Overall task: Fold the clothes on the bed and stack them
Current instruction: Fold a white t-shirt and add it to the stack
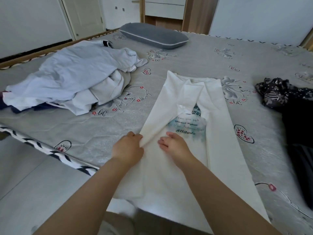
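Shirt (184,92) under both hands (left (127,146) pinching fold).

One white shirt (189,102) lies flat on one bed (211,61), under two hands. There is one heap of pale clothes (71,78), one dark heap (288,99) and one grey pillow (153,35).

We see our two bare forearms, no sleeves reaching the wrists, and our left hand (128,146) and right hand (172,144) without rings, watches, bracelets or gloves. Our fingernails look short and unpainted.
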